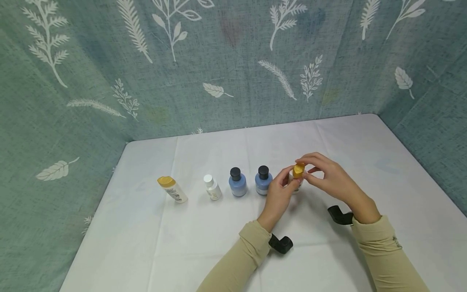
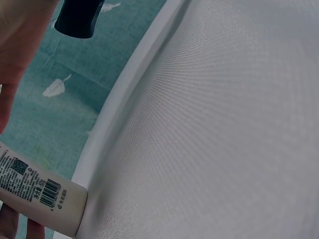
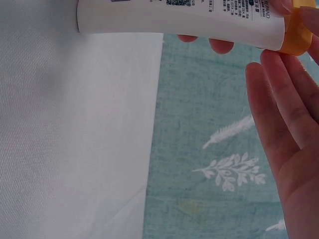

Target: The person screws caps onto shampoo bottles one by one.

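Note:
A white bottle (image 1: 296,187) with a yellow cap (image 1: 298,170) stands on the right part of the table, its base at the white cloth. My left hand (image 1: 276,200) grips its body, with fingertips showing along the far side in the right wrist view. From the right, my right hand (image 1: 332,178) pinches the cap between thumb and fingers. Small print and a barcode cover the back of the white bottle (image 2: 45,191) in the left wrist view. The right wrist view has the bottle (image 3: 199,20) lying across the top, the yellow cap (image 3: 297,31) at my fingertips.
Left of my hands stand two blue bottles (image 1: 262,184) (image 1: 238,186) with black caps, then a small white bottle (image 1: 213,188). Farther left is another white bottle (image 1: 176,193) with a yellow cap. Black wrist mounts (image 1: 281,244) (image 1: 340,215) stick out by my sleeves. A patterned green curtain (image 1: 233,81) surrounds the table.

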{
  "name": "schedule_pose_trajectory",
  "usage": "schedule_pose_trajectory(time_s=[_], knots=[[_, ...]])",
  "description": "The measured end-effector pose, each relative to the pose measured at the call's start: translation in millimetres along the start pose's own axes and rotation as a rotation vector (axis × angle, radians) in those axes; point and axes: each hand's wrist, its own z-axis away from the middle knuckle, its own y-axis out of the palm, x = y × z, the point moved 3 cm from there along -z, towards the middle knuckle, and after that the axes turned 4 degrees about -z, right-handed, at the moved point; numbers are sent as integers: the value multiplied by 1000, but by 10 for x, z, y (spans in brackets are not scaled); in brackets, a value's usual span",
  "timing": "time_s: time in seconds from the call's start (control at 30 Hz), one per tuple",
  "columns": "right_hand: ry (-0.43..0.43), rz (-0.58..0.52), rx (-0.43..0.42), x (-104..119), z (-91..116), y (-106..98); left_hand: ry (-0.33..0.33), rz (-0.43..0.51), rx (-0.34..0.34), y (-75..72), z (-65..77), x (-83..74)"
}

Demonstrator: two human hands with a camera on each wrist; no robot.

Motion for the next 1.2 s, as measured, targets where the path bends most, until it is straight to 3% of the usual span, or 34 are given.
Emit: schedule_pose_trajectory(time_s=[0.2, 0.47, 0.83, 1.2], knots=[[10, 32, -20, -39, 5, -10, 1, -14, -6, -4, 6, -24], [0, 4, -30, -36, 3, -22, -10, 0, 13, -50, 107, -312], [71, 59, -45, -36, 15, -54, -3, -17, 3, -50, 110, -316], [22, 83, -44, -51, 17, -58, 21, -17, 3, -57, 114, -324]])
